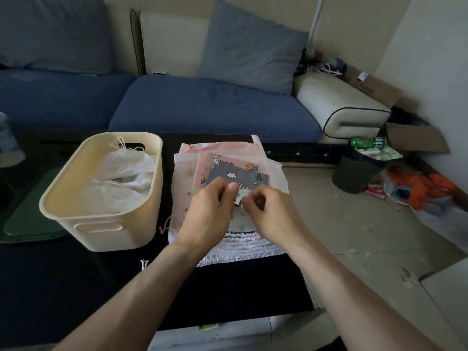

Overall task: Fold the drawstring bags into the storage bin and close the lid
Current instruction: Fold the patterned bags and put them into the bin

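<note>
Both the left hand (210,206) and right hand (266,209) pinch the small grey cartoon-print drawstring bag (239,179) atop the pile at three o'clock from the cream plastic storage bin (106,225); I'd crease it flat before lifting it over.

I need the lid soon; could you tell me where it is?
The dark green lid lies flat on the table's left side, just left of the cream storage bin.

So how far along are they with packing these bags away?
Partway. A few white bags already lie in the cream bin. Both hands, left hand and right hand, pinch a small printed bag over the pile still to be folded. The green lid lies beside the bin, not yet on.
</note>
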{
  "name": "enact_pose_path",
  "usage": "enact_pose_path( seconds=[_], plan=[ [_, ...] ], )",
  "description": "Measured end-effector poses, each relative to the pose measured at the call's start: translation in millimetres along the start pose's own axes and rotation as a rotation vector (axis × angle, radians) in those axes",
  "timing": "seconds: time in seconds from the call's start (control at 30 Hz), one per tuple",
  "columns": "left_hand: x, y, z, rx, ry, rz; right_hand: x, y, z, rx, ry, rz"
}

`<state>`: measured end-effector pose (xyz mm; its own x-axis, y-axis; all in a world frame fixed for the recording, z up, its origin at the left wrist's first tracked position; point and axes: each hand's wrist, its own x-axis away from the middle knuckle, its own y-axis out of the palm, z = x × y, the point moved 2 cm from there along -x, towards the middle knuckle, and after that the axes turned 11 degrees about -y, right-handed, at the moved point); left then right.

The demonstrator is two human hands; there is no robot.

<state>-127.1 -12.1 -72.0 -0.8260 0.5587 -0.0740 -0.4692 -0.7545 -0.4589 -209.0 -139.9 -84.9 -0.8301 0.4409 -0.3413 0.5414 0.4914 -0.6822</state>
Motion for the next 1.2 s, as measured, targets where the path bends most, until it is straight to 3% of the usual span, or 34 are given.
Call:
enact_pose_path(
  seconds=[0.13,0.3,0.47,0.67,0.83,1.0,1.2],
  plan=[
    [-6,-6,-9,0.044,-0.088,-0.088,1,-3,-5,-0.076,-0.038,0.041],
    [-6,-4,-10,0.406,-0.24,-0.386,2,-7,-9,-0.078,-0.015,0.037],
    [-9,-7,-9,0.569,-0.235,-0.339,2,-13,-13,-0.109,0.045,0.077],
    [-12,-6,-16,0.29,-0.156,-0.17,9,-9,-15,-0.185,-0.079,-0.117],
    [-9,-3,-12,-0.046,-0.08,-0.327,10,-6,-15,-0.228,-0.179,-0.126],
    [-11,-3,-10,0.036,-0.19,-0.48,6,-4,-5,-0.312,-0.147,-0.079],
    [-6,-3,-12,0.093,-0.231,-0.549,3,-8,-2,-0.557,-0.088,-0.272]
  ],
)
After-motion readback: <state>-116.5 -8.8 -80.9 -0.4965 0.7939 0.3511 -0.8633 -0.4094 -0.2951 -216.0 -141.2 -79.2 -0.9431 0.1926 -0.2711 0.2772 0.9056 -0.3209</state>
